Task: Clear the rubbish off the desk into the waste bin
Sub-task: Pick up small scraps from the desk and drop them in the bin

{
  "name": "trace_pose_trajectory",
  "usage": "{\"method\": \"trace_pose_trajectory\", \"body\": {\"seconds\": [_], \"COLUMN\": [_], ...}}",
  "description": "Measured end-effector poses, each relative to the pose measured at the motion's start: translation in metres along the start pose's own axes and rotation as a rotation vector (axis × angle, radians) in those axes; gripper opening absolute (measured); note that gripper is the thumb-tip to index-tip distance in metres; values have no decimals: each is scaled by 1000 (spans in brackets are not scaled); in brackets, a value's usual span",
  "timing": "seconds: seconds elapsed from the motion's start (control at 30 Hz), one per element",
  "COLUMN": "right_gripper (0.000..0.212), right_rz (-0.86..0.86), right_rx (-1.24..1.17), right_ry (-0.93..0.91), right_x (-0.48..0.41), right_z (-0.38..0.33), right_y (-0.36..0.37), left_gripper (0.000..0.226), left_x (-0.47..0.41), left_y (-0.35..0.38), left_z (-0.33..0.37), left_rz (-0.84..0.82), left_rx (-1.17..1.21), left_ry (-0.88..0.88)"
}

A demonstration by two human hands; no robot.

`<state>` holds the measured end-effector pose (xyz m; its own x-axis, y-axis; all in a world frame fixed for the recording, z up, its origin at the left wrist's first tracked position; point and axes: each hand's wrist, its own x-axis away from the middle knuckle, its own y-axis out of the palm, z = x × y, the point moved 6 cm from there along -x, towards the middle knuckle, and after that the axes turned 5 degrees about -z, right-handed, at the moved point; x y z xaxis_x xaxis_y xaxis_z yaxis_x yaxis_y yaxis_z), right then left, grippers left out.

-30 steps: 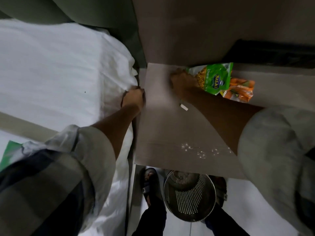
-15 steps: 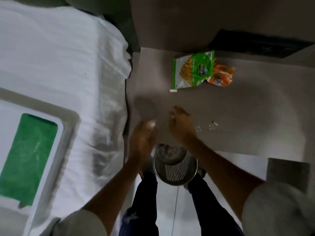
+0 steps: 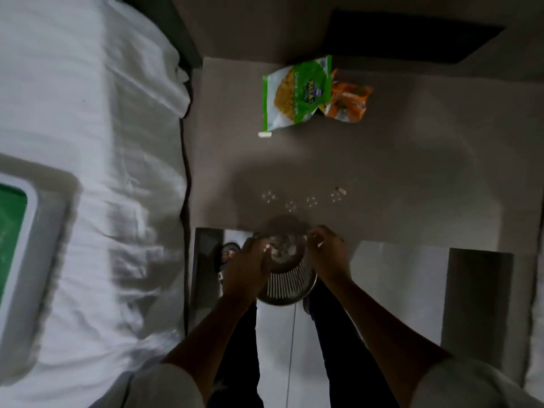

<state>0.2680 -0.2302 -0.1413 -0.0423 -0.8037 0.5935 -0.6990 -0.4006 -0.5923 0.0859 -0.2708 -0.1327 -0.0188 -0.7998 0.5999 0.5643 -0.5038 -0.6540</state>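
Observation:
A round perforated metal waste bin (image 3: 290, 285) stands on the floor between my feet, just below the desk's near edge. My left hand (image 3: 250, 267) hangs curled over the bin's left rim, with pale scraps by its fingertips; the blur hides whether it holds them. My right hand (image 3: 326, 256) is over the right rim, fingers pinched on a small pale scrap (image 3: 319, 244). On the brown desk (image 3: 412, 172) lie a green snack packet (image 3: 297, 95), an orange wrapper (image 3: 348, 103), a small white bit (image 3: 264, 135), scattered pale crumbs (image 3: 290, 203) and a small pellet (image 3: 341, 190).
A bed with a rumpled white sheet (image 3: 88, 142) runs along the desk's left side, with a white-rimmed green tray (image 3: 17, 231) on it. A dark slab (image 3: 412, 33) lies at the desk's far end. A grey block (image 3: 479, 304) stands on the floor at right.
Both hands pulled back from the desk's far side to the near edge and dropped over the bin. The view tilted down, so the bin and my legs show more.

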Motion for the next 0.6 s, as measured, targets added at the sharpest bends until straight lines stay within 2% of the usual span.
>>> {"method": "trace_pose_trajectory", "body": {"seconds": [0.13,0.2,0.23,0.3,0.37,0.4,0.43,0.5,0.6], "right_gripper": [10,16,22,44,73,81,80,57,34], "right_rz": [201,303,334,344,271,225,204,239,344], "right_rx": [-121,-249,-280,-246,-130,-38,62,195,206], "right_ry": [69,159,188,193,99,34,-34,-104,-60], "right_x": [-37,-81,-103,-144,-176,-191,-202,-214,-203], "right_z": [-2,-11,-17,-31,-56,-70,-83,-98,-79], "right_y": [-62,-107,-129,-164,-183,-187,-190,-195,-193], "left_gripper": [17,24,32,52,63,62,59,48,33], "left_x": [-38,-80,-103,-145,-179,-193,-205,-220,-217], "left_y": [-49,-79,-91,-107,-121,-130,-137,-146,-132], "left_z": [44,83,104,139,162,171,177,186,191], "left_rz": [222,325,363,364,390,420,436,439,460], "left_rx": [-110,-212,-269,-356,-376,-374,-374,-351,-217], "left_ry": [182,276,302,240,148,116,97,116,214]}}
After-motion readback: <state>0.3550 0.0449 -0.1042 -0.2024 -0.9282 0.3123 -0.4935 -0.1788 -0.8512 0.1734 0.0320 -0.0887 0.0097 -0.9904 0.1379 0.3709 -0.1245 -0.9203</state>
